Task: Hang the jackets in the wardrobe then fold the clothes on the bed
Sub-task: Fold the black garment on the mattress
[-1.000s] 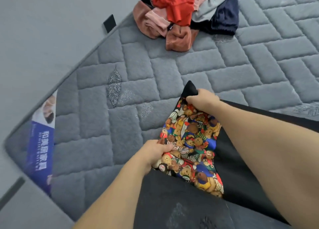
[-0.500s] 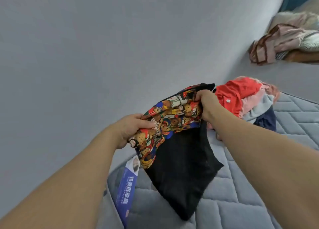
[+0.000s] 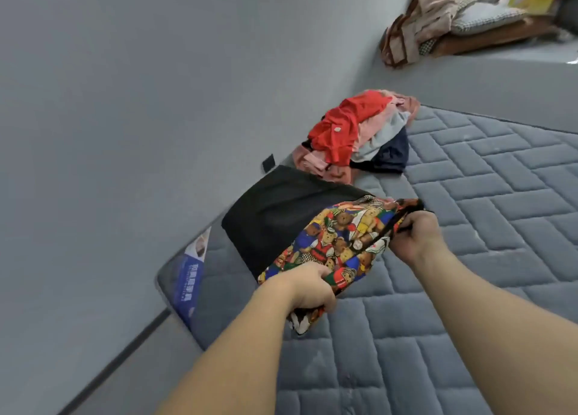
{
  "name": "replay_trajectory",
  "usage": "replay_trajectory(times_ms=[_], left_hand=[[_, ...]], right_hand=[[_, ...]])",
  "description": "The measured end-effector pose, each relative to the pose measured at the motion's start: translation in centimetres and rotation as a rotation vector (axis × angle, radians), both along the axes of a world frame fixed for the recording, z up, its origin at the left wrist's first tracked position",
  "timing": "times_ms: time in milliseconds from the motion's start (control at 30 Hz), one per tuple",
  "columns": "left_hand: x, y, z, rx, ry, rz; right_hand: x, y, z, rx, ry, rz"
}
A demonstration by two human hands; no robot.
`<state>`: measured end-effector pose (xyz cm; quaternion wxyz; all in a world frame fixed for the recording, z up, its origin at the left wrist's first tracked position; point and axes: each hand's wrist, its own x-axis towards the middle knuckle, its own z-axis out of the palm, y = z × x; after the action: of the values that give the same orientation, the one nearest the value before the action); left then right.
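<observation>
Both hands grasp the black garment with teddy-bear print (image 3: pixel 331 239) above the grey quilted mattress (image 3: pixel 469 258): left hand (image 3: pixel 308 288) clenched on its near edge, right hand (image 3: pixel 414 234) pinching the right corner. Pile of clothes (image 3: pixel 359 133) lies farther back.

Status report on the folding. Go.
Left hand and right hand both grip the bear-print garment above the mattress. Unfolded pile waits behind. Nothing in the way.
</observation>
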<state>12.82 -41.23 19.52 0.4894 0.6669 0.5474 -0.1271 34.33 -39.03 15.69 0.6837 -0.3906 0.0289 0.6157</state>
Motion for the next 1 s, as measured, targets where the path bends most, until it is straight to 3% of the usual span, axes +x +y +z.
replay_trajectory(times_ms=[100,200,267,333,400,433,567,633,700,833,900,1000], left_hand=[[7.0,-8.1,-10.9,-0.127,-0.002,-0.132],[11.8,-15.6,-20.0,-0.252,0.05,-0.432],[13.5,-18.5,-23.9,-0.042,0.098,-0.541],[14.2,-19.2,-26.4,0.334,0.138,-0.489],[14.1,-18.0,-28.2,0.552,0.19,-0.369],[13.7,-17.1,-29.0,0.531,0.239,-0.316],[12.7,-18.5,-32.5,0.103,0.417,-0.323],[12.5,-21.9,-33.7,0.056,0.453,-0.4],[12.6,-23.8,-34.6,0.132,0.465,-0.403],[12.7,-21.9,-34.2,0.396,0.45,-0.269],[12.6,-20.4,-33.3,0.486,0.503,-0.236],[13.1,-18.8,-31.3,0.352,0.543,-0.28]], right_hand=[[6.4,-8.3,-9.8,-0.171,0.005,-0.149],[11.0,-17.6,-18.8,-0.468,-0.004,-0.215],[11.8,-22.3,-23.2,-0.659,-0.071,-0.105],[11.3,-24.3,-26.0,-0.741,-0.197,0.009],[10.6,-23.8,-27.6,-0.78,-0.309,0.013],[10.4,-22.9,-27.9,-0.811,-0.351,-0.006],[10.7,-19.0,-28.8,-0.877,-0.443,-0.044],[10.5,-17.7,-29.1,-0.834,-0.595,0.044],[10.3,-16.4,-29.4,-0.891,-0.702,0.109],[10.3,-15.0,-29.7,-0.898,-0.576,0.047],[9.8,-15.1,-29.7,-0.885,-0.639,0.053],[9.6,-16.4,-28.4,-0.943,-0.769,0.041]])
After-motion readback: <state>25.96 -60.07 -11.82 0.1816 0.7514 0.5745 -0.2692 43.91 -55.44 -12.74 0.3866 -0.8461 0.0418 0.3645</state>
